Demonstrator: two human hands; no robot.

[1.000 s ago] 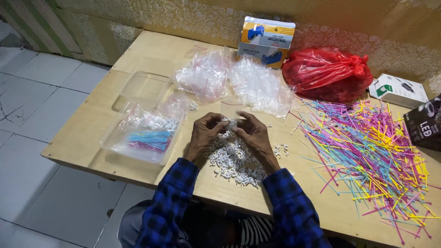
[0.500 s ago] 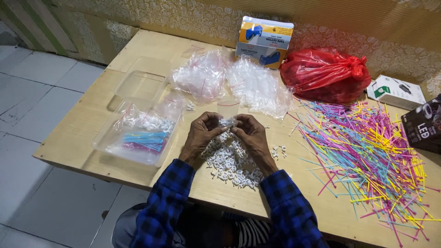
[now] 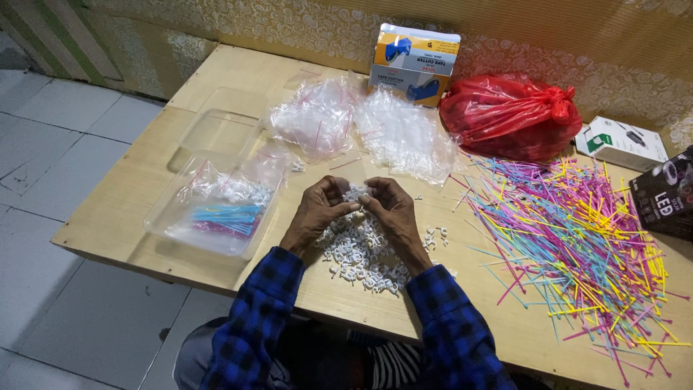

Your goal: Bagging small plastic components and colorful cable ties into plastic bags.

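My left hand point(image 3: 315, 212) and my right hand point(image 3: 390, 211) meet over the middle of the wooden table point(image 3: 137, 184). Between their fingertips they pinch a small clear bag of white clips point(image 3: 355, 193). Directly under my hands lies a heap of small white plastic clips point(image 3: 361, 253). Blue checked sleeves cover both forearms. How many clips are inside the bag is hidden by my fingers.
A clear plastic tray point(image 3: 216, 209) with filled bags sits to the left. Piles of empty clear bags point(image 3: 361, 130) lie behind my hands. Colourful cable ties point(image 3: 577, 238) spread across the right side. A red plastic bag point(image 3: 512, 115) and cardboard boxes point(image 3: 415, 61) stand at the back.
My hands stay together on the small bag, with only slight finger movement. The view has shifted a little.
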